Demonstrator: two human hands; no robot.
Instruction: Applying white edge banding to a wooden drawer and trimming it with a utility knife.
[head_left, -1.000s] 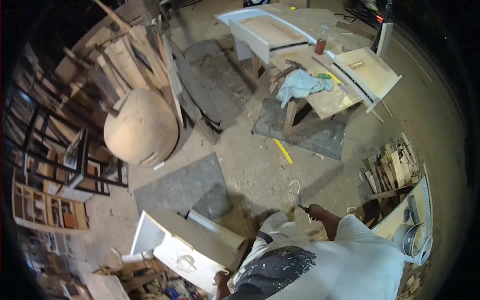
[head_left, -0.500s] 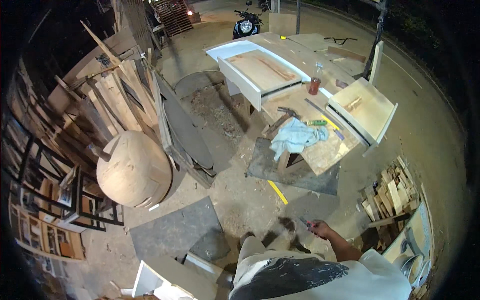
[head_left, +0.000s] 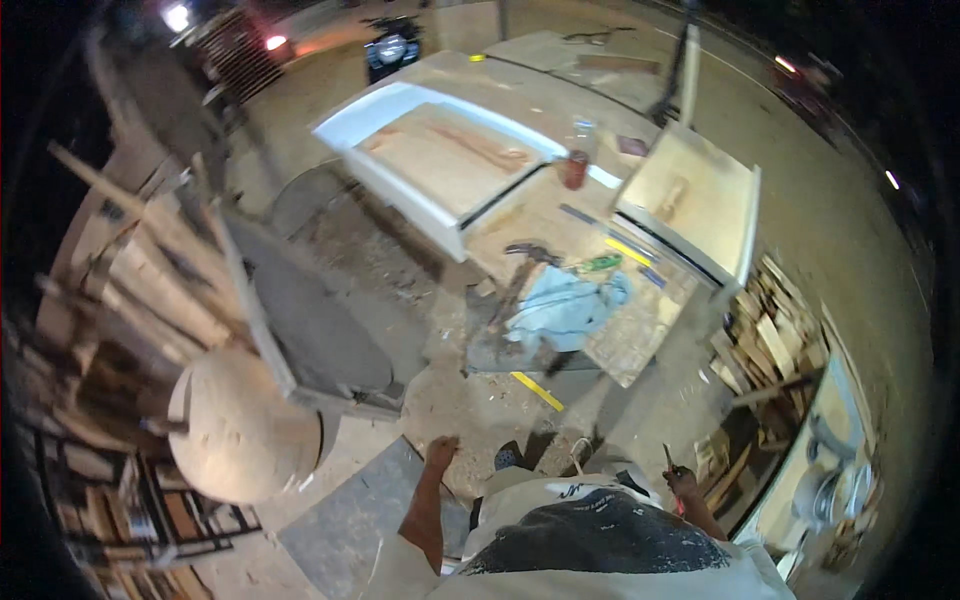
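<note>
My right hand is closed around a hand tool with a red handle and a thin metal end pointing up; its exact kind is too small to make out. On the left, my left hand hangs over the floor with its fingers curled in and nothing visible in it. Beyond both hands stands a wooden worktable. On it lie a light blue cloth, a hammer, a green-handled tool and a yellow strip.
A white-fronted drawer and a second drawer rest on the table near a bottle of red liquid. Leaning boards and a round wooden piece stand left. A scrap wood pile lies right. A yellow bar is on the floor.
My view has turned and moved closer to the table. My left hand has come into sight. My right hand, still holding the red-handled tool, is now farther right and lower.
</note>
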